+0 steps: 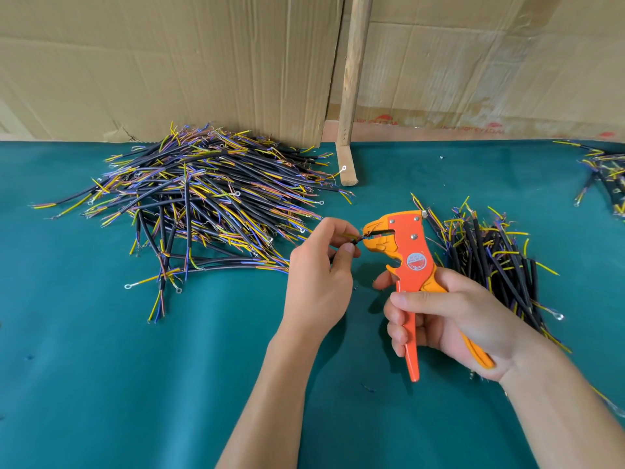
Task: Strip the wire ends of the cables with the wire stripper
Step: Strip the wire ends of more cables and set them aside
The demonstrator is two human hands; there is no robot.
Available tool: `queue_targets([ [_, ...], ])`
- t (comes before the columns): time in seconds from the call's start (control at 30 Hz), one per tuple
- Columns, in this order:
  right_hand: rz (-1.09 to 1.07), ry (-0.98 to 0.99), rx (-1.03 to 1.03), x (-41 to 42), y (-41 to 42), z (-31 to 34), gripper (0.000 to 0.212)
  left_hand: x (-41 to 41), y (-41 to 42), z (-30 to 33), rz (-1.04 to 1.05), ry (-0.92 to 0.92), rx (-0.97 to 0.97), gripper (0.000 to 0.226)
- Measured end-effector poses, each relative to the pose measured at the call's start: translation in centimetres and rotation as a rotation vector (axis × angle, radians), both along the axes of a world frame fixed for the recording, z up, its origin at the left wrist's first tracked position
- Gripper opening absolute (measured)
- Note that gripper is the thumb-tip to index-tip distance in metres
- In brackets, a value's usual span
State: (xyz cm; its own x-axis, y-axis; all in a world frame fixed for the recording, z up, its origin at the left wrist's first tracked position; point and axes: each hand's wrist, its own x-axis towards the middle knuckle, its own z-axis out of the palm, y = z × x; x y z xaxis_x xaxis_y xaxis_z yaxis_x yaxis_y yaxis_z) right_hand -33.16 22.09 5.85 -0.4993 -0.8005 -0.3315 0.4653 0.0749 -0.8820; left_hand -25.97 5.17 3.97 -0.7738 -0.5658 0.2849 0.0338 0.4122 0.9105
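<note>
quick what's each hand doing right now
Left hand: pinching a cable, its end in the wire stripper's head.
Right hand: gripping the wire stripper by its handles.

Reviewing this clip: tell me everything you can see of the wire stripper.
The wire stripper is orange with yellow-orange jaw pieces, seemingly plastic and painted metal, with silver rivets and a round red label at the pivot. It is held above the green table cover, head up and pointing left, handles down. The right hand grips both handles. The jaws sit on the end of a cable that the left hand pinches.
</note>
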Motion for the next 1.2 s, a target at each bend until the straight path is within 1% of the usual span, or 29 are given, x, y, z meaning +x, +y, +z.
queue_targets([
  [0.37, -0.017, 0.007, -0.009, 0.19, -0.31, 0.0, 0.021, -0.02, -0.05, -0.04, -0.036, 0.01, 0.044, 0.021],
  [0.73, -0.014, -0.021, -0.041, 0.07, -0.15, -0.18, 0.022, 0.05, -0.12, -0.06, -0.038, 0.021, 0.052, 0.028],
  [1.03, -0.003, -0.019, -0.034, 0.19, -0.33, 0.05, 0.014, 0.03, -0.13, -0.16, -0.042, 0.015, 0.042, 0.022],
  [1.13, -0.022, -0.013, -0.014, 0.31, -0.49, 0.1, 0.015, 0.04, -0.14, -0.15, -0.047, 0.008, 0.043, 0.021],
  [1.2, -0.079, 0.016, 0.005, 0.43, -0.6, 0.09, 0.02, 0.01, -0.08, -0.14, -0.054, 0.009, 0.041, 0.02],
])
